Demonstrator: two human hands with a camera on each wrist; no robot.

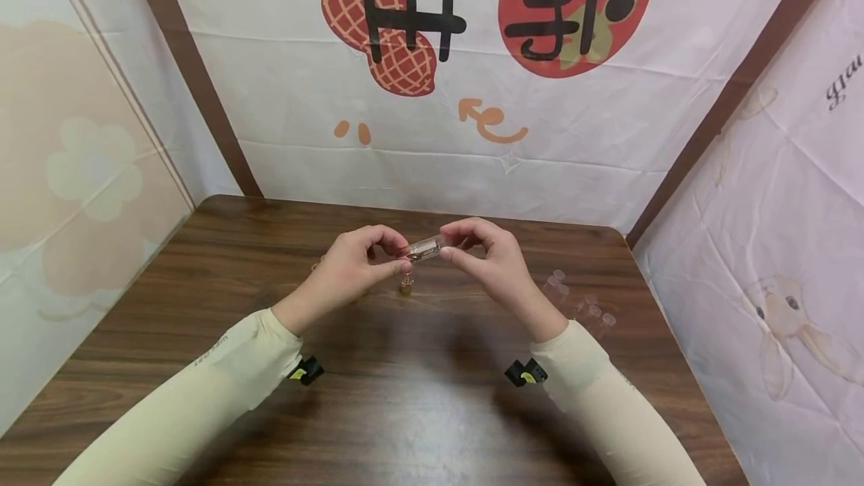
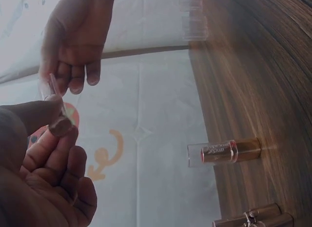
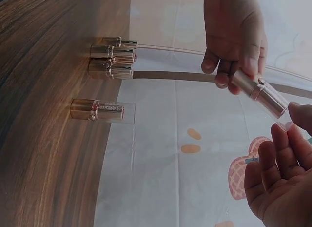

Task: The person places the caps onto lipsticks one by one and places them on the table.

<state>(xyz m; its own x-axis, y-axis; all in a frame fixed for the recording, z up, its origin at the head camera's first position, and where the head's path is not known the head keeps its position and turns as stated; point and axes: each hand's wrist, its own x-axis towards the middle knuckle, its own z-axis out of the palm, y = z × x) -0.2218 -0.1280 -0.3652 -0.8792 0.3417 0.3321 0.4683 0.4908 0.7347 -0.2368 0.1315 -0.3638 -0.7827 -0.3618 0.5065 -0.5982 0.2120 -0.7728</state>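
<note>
A lipstick [image 1: 425,248] with a gold base and a clear cap is held up above the table, tilted, between both hands. My left hand [image 1: 351,265] pinches its gold base [image 3: 243,84] between thumb and fingers. At the clear end, my right hand [image 1: 489,257] pinches the clear cap [image 3: 274,102] with thumb and fingertips. Whether the cap is fully seated, I cannot tell. Just below the hands another lipstick [image 1: 406,283] stands upright on the table, a clear cap over it in the left wrist view.
Several more gold lipsticks [image 3: 112,53] stand together beyond the single one, mostly hidden by the left hand in the head view. Several loose clear caps [image 1: 592,312] stand at the right of the brown wooden table [image 1: 405,411]. A printed cloth [image 1: 405,171] hangs behind it.
</note>
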